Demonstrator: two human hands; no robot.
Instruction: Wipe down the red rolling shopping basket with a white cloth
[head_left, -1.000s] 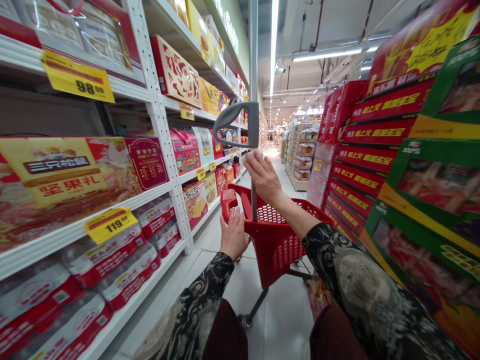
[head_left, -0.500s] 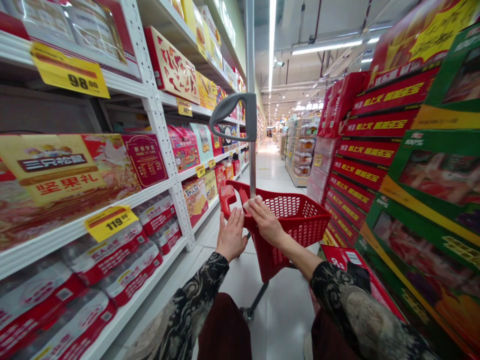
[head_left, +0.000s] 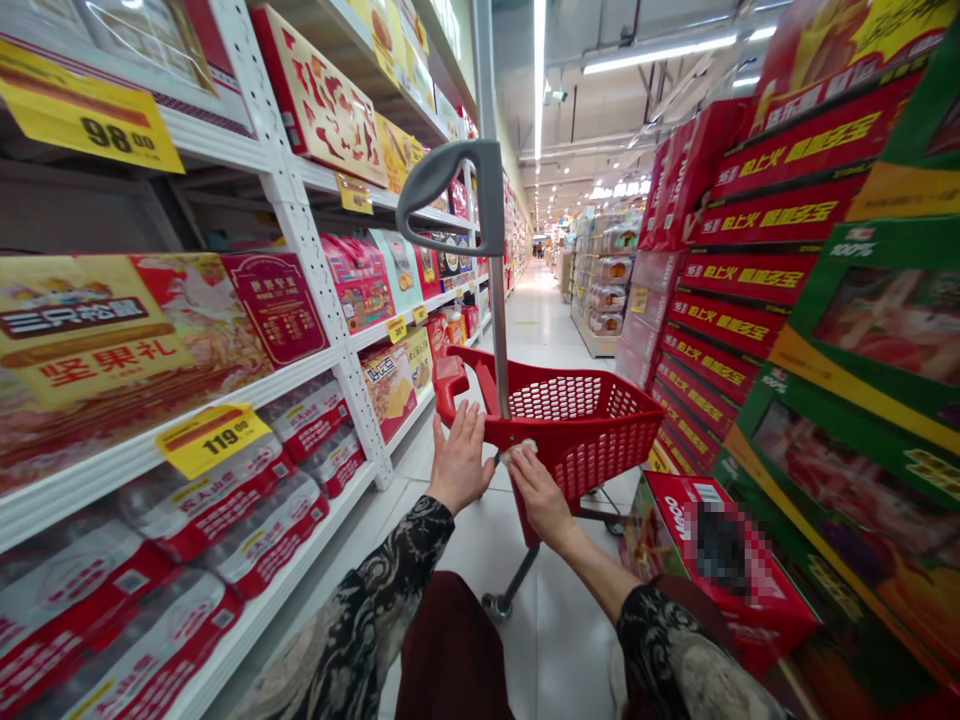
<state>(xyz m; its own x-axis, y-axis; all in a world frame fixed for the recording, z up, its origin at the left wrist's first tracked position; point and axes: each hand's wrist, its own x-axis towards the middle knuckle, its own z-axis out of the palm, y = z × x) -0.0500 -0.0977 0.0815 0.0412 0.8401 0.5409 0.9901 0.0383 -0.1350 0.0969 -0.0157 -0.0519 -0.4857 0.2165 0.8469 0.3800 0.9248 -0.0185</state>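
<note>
A red plastic shopping basket [head_left: 600,440] on wheels stands in front of me, with a metal pole [head_left: 500,330] and a grey loop handle [head_left: 487,195] above it. My left hand [head_left: 459,462] rests on the basket's near left rim, its fingers stretched out and slightly apart. My right hand [head_left: 541,500] presses a small white wipe [head_left: 519,450] against the near outer wall of the basket, just below the rim. Its fingers lie over the wipe, so only the wipe's edge shows. A caster on a metal leg [head_left: 501,604] shows below.
White shelves [head_left: 281,210] with boxed goods and yellow price tags run along the left. Stacked red drink cartons [head_left: 757,275] and green fruit boxes [head_left: 832,400] line the right. A red carton [head_left: 757,600] lies low beside my right arm. The tiled aisle [head_left: 536,310] stretches ahead.
My right hand has slid down with the wipe from the basket's rim to its outer wall. My left hand keeps its place on the rim. The view has shifted slightly.
</note>
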